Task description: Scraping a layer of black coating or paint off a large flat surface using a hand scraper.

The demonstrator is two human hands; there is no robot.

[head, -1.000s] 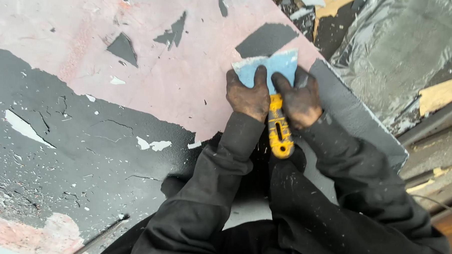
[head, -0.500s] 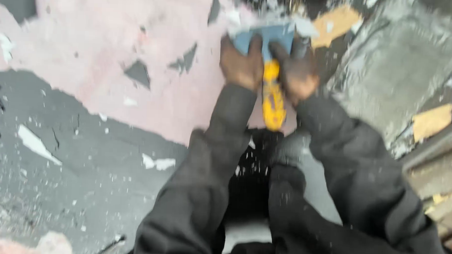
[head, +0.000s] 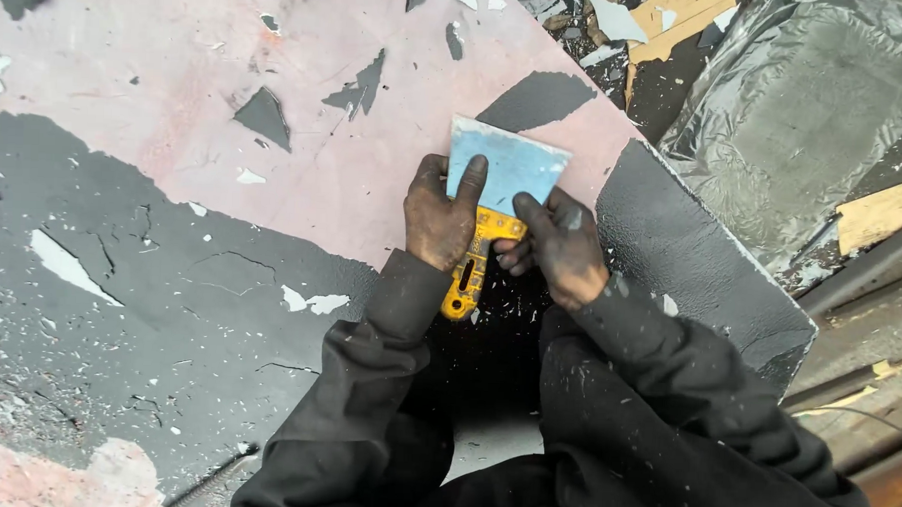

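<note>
Head view: both hands (L (head: 442, 218), R (head: 561, 249)) press scraper (head: 502, 175) on panel (head: 275, 127).

Under me is a big flat panel (head: 303, 193), its pale pink surface bared across the upper part and a cracked dark grey coating (head: 147, 373) covering the lower left and the right corner. Small grey patches (head: 266, 117) of that coating cling to the pink area. White and grey paint flakes (head: 66, 265) lie scattered over the dark part. My wide blue-bladed scraper with the yellow handle (head: 498, 185) lies blade-flat on the pink area, near the panel's right edge.
</note>
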